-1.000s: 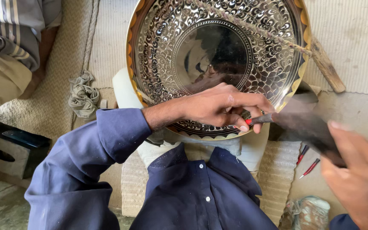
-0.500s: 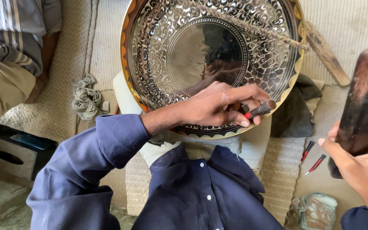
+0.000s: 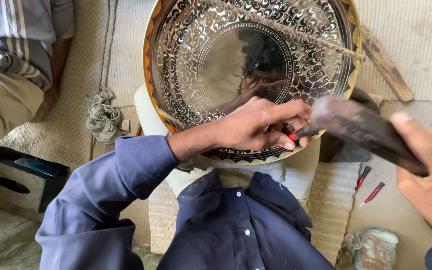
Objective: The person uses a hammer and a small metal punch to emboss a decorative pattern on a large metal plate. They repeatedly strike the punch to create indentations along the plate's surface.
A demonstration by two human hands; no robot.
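Left hand (image 3: 256,127) grasping red-tipped chisel (image 3: 301,134) on engraved tray (image 3: 176,65) rim; right hand (image 3: 426,180) grasping blurred hammer (image 3: 361,127) beside it.

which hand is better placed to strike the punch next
Right, likely. The right hand already grips the hammer, its head beside the punch. The left hand is busy pinching that punch against the engraved tray.

Engraved metal tray (image 3: 226,65): top rim cut off by frame edge. Dark hammer (image 3: 361,130): blurred. Punch (image 3: 301,134): mostly hidden under left hand (image 3: 256,127); right hand (image 3: 428,185) cropped at right edge.
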